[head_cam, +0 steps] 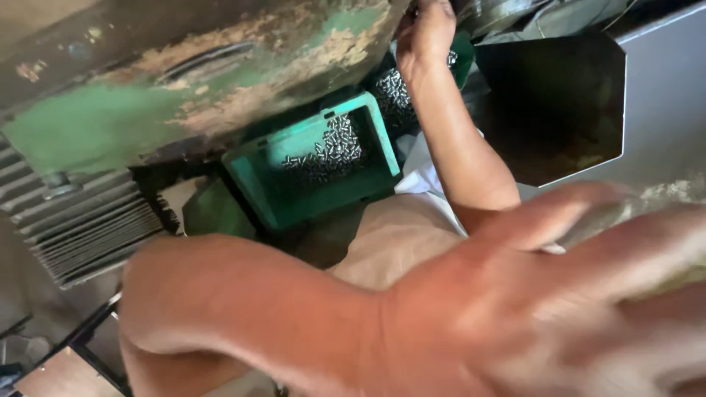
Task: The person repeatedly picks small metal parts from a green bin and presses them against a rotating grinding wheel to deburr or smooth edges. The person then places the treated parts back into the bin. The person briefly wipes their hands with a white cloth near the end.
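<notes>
Fingers [434, 13] of the right hand [425, 33] reach under the old green machine [184, 81]; their grip is hidden, so I cannot tell it. Small metal pins [393, 92] lie just below them, with more in the green tray [323, 198] further away. The blurred left hand [529, 309] is spread loose and holds nothing; I think the right wrist should stay clear of the machine edge.

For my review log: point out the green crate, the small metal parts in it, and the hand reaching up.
green crate [259, 175]: head view, left rim.
small metal parts [334, 147]: head view, middle of pile.
reaching hand [425, 31]: head view, back of hand.
</notes>
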